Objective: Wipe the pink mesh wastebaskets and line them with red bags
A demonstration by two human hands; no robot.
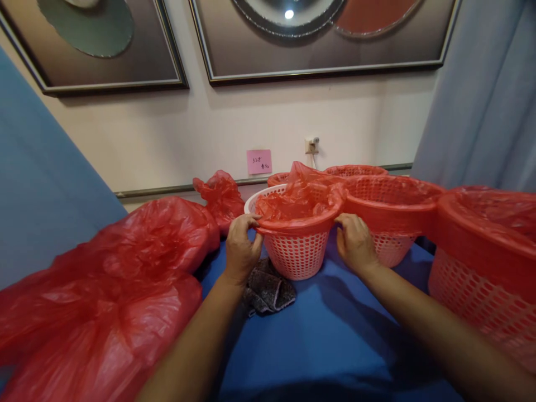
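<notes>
A pink perforated plastic basket [296, 255] stands on the blue table [330, 335] in the middle of the view. A red plastic bag [299, 204] lies inside it, its edge folded over the near rim. My left hand [242, 247] pinches the bag's edge at the basket's left rim, fingers closed. My right hand [354, 241] grips the bag's edge at the right rim, fingers curled over it. The far left part of the rim is still bare white-pink.
Other baskets lined with red bags stand to the right [391, 209] and at the far right [486, 262], more behind. A heap of red bags [104, 290] covers the left. A dark cloth [268, 290] lies under my left wrist. Wall with pink note [259, 161] behind.
</notes>
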